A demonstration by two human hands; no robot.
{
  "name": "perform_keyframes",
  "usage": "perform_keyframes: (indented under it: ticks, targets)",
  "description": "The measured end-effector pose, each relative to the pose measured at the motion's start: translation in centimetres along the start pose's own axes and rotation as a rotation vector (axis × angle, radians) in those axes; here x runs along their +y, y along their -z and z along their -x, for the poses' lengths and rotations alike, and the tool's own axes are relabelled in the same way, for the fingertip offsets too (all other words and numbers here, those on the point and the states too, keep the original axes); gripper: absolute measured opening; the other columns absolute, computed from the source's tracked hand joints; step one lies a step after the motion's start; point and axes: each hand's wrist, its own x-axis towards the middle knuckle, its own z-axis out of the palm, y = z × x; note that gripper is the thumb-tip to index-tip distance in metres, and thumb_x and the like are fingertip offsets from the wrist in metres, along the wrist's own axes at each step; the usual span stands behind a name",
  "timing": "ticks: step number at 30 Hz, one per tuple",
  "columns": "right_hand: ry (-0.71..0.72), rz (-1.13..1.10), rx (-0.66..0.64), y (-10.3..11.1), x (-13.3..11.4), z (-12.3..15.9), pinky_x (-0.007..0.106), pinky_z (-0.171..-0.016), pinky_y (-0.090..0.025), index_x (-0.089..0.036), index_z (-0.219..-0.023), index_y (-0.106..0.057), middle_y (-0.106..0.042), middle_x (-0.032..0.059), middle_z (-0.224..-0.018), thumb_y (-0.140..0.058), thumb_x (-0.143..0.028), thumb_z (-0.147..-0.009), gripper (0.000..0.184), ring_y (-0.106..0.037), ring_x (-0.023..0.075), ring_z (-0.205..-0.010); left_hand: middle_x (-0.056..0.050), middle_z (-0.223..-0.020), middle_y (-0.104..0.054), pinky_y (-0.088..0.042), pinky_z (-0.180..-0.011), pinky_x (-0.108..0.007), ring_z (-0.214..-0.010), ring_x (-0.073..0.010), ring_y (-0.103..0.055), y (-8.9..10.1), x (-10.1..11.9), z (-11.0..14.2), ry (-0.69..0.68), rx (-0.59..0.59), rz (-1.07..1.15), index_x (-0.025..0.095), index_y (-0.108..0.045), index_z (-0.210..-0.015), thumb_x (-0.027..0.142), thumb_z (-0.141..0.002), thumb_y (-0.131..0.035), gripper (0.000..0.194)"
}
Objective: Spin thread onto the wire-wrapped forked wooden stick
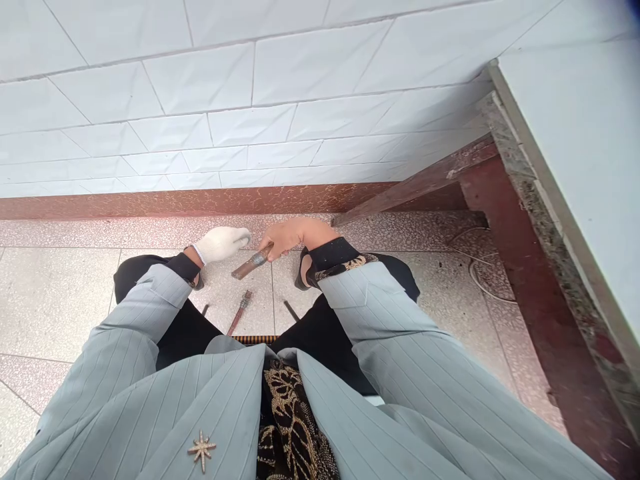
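In a white glove, my left hand (220, 244) is held over the floor with its fingers curled together; whether anything is inside them is hidden. Just to its right, my bare right hand (287, 237) grips a worn brush (249, 265) with a brown flat end and a grey metal band. The brush slants down to the left, its brown end below the glove and apart from it. A second worn brush (240, 312) with a reddish handle and grey band lies on the floor between my legs.
A white tiled wall (280, 73) with a reddish-brown skirting (200, 203) stands in front. At right are a red frame (515, 267) and a white panel (575, 153). A thin cable (483, 283) lies on the speckled floor tiles (55, 293). The striped seat edge (255, 339) shows beneath me.
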Motion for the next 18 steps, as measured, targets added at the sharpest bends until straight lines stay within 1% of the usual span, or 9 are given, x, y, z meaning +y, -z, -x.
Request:
perform_keyframes:
  ticks: [1,2,4,6,9,12,14,16,18]
  targets:
    - [0.063,-0.078,-0.147,0.5,0.1,0.4,0.028,-0.065,-0.045,-0.021,-0.091,-0.086,-0.068,-0.0019,-0.065,-0.084,-0.023,-0.075,0.016,-0.061,0.0143,-0.062,-0.006,-0.109,-0.08,-0.053,-0.088,-0.034,-0.098,-0.0236,-0.073,0.0,-0.5,-0.1,-0.002,0.033,0.055,0.022,-0.071,-0.117,0.034,-0.106,-0.042,0.033]
    - [0.15,-0.188,-0.195,1.0,0.2,0.9,0.028,-0.066,-0.044,-0.02,-0.103,-0.086,-0.068,-0.0027,-0.069,-0.08,-0.028,-0.081,0.024,-0.059,0.0133,-0.064,-0.007,-0.108,-0.079,-0.054,-0.088,-0.035,-0.096,-0.0228,-0.073,0.0,-1.0,-0.2,-0.001,0.071,0.107,0.021,-0.071,-0.117,0.034,-0.106,-0.042,0.033]
    - [0.268,-0.415,0.059,1.9,0.6,1.6,0.027,-0.068,-0.044,-0.019,-0.111,-0.082,-0.069,-0.0032,-0.078,-0.08,-0.032,-0.082,0.033,-0.056,0.0118,-0.068,-0.008,-0.108,-0.079,-0.054,-0.088,-0.034,-0.093,-0.0211,-0.072,-0.1,-1.7,-0.4,0.005,0.133,0.185,0.019,-0.071,-0.117,0.032,-0.106,-0.041,0.034]
    - [0.31,-0.653,0.312,2.4,0.9,1.8,0.026,-0.065,-0.042,-0.018,-0.105,-0.078,-0.066,-0.0029,-0.077,-0.081,-0.035,-0.082,0.028,-0.052,0.0104,-0.066,-0.007,-0.111,-0.079,-0.055,-0.09,-0.034,-0.094,-0.02,-0.072,-0.4,-1.8,-0.6,0.007,0.137,0.222,0.019,-0.07,-0.115,0.029,-0.105,-0.041,0.033]
    - [0.197,-0.858,0.506,2.1,1.0,1.2,0.025,-0.059,-0.04,-0.018,-0.087,-0.068,-0.059,-0.0026,-0.07,-0.08,-0.03,-0.085,0.017,-0.046,0.0093,-0.059,-0.005,-0.11,-0.079,-0.054,-0.094,-0.033,-0.099,-0.0203,-0.072,-0.9,-1.0,-0.8,-0.001,0.052,0.219,0.021,-0.071,-0.114,0.028,-0.103,-0.043,0.032]
    - [-0.045,-0.792,0.594,1.5,0.7,0.2,0.025,-0.057,-0.039,-0.017,-0.092,-0.07,-0.058,-0.0025,-0.067,-0.075,-0.019,-0.089,0.006,-0.046,0.0096,-0.057,-0.004,-0.113,-0.08,-0.053,-0.096,-0.033,-0.104,-0.0213,-0.073,-1.0,0.1,-0.7,0.009,-0.031,0.132,0.021,-0.073,-0.115,0.029,-0.103,-0.042,0.033]
    - [-0.159,-0.628,0.626,1.3,0.4,-0.2,0.026,-0.061,-0.042,-0.015,-0.103,-0.075,-0.062,-0.0008,-0.071,-0.071,-0.019,-0.092,0.013,-0.051,0.0113,-0.061,-0.005,-0.115,-0.081,-0.053,-0.095,-0.032,-0.105,-0.0215,-0.074,-0.8,0.7,-0.5,0.014,-0.075,0.068,0.021,-0.073,-0.117,0.029,-0.104,-0.042,0.034]
    - [-0.234,-0.369,0.627,1.2,0.2,-0.3,0.03,-0.07,-0.046,-0.015,-0.112,-0.078,-0.07,0.004,-0.083,-0.069,-0.024,-0.095,0.022,-0.061,0.0161,-0.074,-0.005,-0.117,-0.081,-0.053,-0.093,-0.031,-0.106,-0.0217,-0.074,-0.5,1.2,-0.3,0.01,-0.109,0.005,0.021,-0.073,-0.118,0.029,-0.104,-0.042,0.035]
    - [-0.31,-0.091,0.589,1.0,0.0,-0.4,0.034,-0.082,-0.049,-0.016,-0.119,-0.08,-0.078,0.0101,-0.104,-0.07,-0.029,-0.096,0.028,-0.07,0.024,-0.095,-0.006,-0.115,-0.081,-0.052,-0.089,-0.031,-0.105,-0.0224,-0.075,-0.2,1.7,0.0,0.002,-0.131,-0.079,0.022,-0.073,-0.119,0.03,-0.106,-0.042,0.035]
